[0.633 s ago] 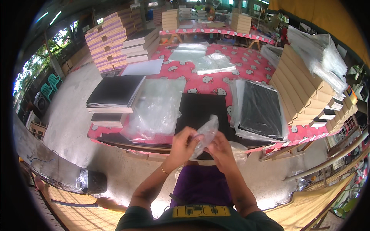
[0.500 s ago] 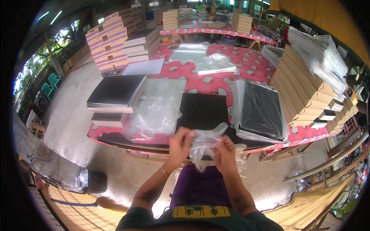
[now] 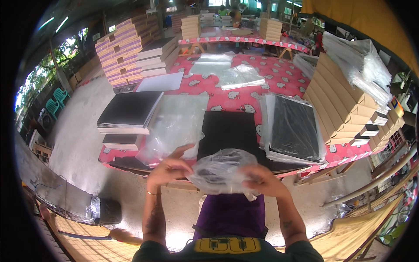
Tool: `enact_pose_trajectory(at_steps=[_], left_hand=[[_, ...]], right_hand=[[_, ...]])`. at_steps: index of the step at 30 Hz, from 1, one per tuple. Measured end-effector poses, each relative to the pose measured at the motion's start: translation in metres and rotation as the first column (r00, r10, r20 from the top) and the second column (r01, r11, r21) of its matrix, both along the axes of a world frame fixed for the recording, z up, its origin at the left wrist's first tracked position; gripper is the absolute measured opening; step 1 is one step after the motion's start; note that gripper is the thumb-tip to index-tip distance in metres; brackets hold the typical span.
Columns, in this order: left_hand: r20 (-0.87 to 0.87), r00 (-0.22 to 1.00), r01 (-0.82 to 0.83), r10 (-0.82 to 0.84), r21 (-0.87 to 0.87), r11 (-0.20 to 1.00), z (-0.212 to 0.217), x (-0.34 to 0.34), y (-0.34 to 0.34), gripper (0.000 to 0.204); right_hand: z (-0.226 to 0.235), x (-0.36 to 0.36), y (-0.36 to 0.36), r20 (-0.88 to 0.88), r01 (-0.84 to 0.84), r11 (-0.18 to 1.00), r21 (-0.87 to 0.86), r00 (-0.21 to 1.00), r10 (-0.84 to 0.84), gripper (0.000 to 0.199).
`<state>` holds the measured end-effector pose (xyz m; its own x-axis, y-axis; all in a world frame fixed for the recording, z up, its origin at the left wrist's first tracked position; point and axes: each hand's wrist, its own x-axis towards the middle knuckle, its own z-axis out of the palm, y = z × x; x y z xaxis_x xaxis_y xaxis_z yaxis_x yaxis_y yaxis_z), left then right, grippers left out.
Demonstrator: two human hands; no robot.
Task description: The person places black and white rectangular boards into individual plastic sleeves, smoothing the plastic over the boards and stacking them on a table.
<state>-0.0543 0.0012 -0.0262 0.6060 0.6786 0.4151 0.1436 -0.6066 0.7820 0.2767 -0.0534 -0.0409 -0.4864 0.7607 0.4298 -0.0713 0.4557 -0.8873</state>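
A crumpled clear plastic bag, puffed out, lies between my hands at the near table edge, in front of a black board. My left hand is at the bag's left end, fingers spread and one pointing up; its fingertips come close to the plastic. On the right end, the fingers of my right hand curl over the plastic, slightly blurred. Left of the board, flat clear plastic sleeves are spread out. A black sheet in clear plastic tops a pile to the right.
Black-topped stacks of sheets stand at the table's left edge. Brown cartons rise on the right, with bundled plastic on top. Patterned boxes are piled far left. More plastic packs rest on the pink tablecloth.
The plastic bag went from a bunched strip to a wider, puffed shape. My hands moved apart; the left one moved left and its fingers opened from their pinch.
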Motion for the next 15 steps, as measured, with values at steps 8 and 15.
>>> enact_pose_trajectory(at_steps=[8,15], left_hand=[[-0.304,0.837,-0.267,0.454,0.498,0.825,0.027,0.067,-0.01,0.034],[-0.185,0.842,-0.283,0.506,0.647,0.708,0.042,0.03,-0.016,0.027]], right_hand=[[0.03,0.011,0.0,0.698,0.327,0.75,0.575,0.282,-0.658,0.03],[0.048,0.067,-0.02,0.787,0.436,0.823,0.364,0.328,-0.522,0.025]])
